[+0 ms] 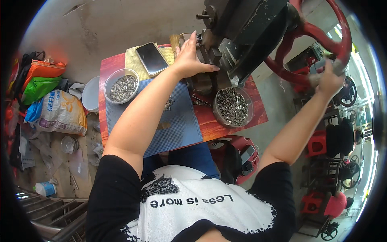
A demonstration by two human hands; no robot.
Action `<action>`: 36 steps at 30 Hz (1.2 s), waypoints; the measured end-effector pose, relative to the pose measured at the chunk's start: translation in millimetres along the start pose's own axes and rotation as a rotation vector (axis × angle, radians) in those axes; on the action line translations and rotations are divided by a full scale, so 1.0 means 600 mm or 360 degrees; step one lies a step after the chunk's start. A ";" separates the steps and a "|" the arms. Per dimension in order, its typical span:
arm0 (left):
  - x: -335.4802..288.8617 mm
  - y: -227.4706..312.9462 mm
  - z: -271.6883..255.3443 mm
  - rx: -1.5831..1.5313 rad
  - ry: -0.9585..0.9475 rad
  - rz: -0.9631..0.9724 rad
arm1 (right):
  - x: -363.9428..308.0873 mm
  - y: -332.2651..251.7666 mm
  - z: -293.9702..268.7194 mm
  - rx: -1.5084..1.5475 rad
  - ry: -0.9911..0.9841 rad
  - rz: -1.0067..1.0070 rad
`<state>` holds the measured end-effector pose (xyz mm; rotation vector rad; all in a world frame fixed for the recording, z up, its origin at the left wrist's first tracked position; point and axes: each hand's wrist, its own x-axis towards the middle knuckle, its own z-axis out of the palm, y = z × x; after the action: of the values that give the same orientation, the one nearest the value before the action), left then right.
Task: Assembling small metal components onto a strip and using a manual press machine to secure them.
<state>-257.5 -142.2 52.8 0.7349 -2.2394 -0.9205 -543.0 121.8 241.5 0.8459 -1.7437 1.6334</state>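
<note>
My left hand [188, 60] is at the base of a dark green hand press [258, 36], its thumb stretched toward the metal die block [211, 58] and its fingers spread apart. No held piece shows in it. My right arm reaches out to the press's big red handwheel [282, 52], where my right hand [331, 80], a little blurred, is closed round the grip at the rim. Below the die stands a clear round tub [250, 115] full of small shiny metal parts. Left of my left forearm is another clear tub [107, 92] with slimmer metal pieces.
A phone [152, 59] lies on a yellow mat [131, 60] beside a brush [175, 42]. The blue mat [181, 129] bears a few small parts on the red-patterned table [258, 107]. Bags [60, 109] are piled at left; a red stool [248, 169] and more presses stand right.
</note>
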 end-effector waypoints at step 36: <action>-0.178 0.167 0.054 0.0270 0.0027 0.0920 | -0.407 -0.051 0.015 0.0542 -0.1284 0.1182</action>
<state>-235.0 4.0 75.6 0.1341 -2.3379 -0.4436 -367.9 123.7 68.0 1.2214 -2.5905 2.3139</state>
